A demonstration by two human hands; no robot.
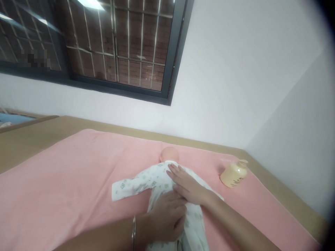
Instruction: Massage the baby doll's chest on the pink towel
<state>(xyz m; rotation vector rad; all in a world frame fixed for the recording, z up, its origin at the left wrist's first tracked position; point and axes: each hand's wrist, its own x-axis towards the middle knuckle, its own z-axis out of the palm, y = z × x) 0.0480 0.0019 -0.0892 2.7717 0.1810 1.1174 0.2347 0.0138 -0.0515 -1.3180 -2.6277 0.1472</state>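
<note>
A doll (169,154) in a white patterned outfit (134,184) lies on a pink cloth (78,174), its head toward the wall and its sleeves spread to both sides. My right hand (187,184) rests on the upper chest of the outfit with its fingers stretched out. Just below it, over the middle of the outfit, my left hand (169,214) has its fingers curled together. What the left fingers hold, if anything, is hidden. A silver bracelet circles my left wrist.
A yellow pump bottle (233,174) stands on the cloth to the right of the doll. Behind are a white wall (222,69) and a dark-framed window (117,45) with bars. The wooden surface (34,143) shows around the cloth.
</note>
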